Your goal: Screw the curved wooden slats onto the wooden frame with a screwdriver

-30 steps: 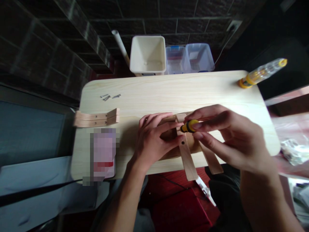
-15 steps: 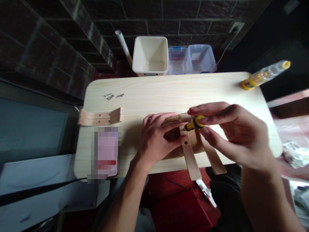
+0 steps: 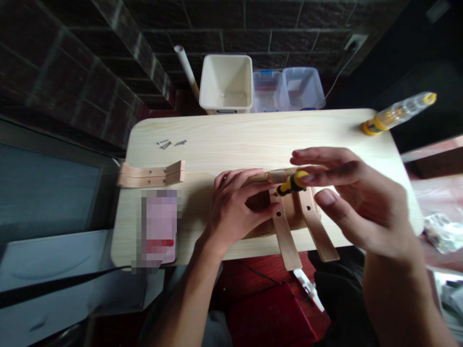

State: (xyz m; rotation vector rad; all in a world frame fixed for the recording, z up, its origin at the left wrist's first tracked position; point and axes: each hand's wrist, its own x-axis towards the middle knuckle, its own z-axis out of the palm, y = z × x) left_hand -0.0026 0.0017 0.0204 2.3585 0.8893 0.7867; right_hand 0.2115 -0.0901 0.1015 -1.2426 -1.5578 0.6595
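Observation:
A yellow-and-black screwdriver (image 3: 292, 183) leans with its tip at the upper hole of a pale wooden strip (image 3: 287, 241). My right hand (image 3: 356, 197) is at the handle's end, fingers stretched and thumb spread away; the index fingertip appears to touch the handle. A second wooden strip (image 3: 318, 233) with dark holes lies beside the first. Both strips rest across a brown wooden piece (image 3: 260, 205) and stick out past the table's front edge. My left hand (image 3: 235, 205) grips this wooden piece from the left, its thumb pressing near the first strip's lower hole.
On the pale table (image 3: 224, 140) lie several screws (image 3: 168, 143), two joined curved wooden strips (image 3: 152, 174) and a blurred-out pink phone-like object (image 3: 161, 221). A clear yellow-capped bit case (image 3: 398, 113) stands at the back right. A cream bin (image 3: 226, 82) and plastic boxes (image 3: 304, 89) are behind the table.
My right thumb has come away from the screwdriver handle and the fingers have spread, baring more of the second strip. The left hand and the wooden piece stay put.

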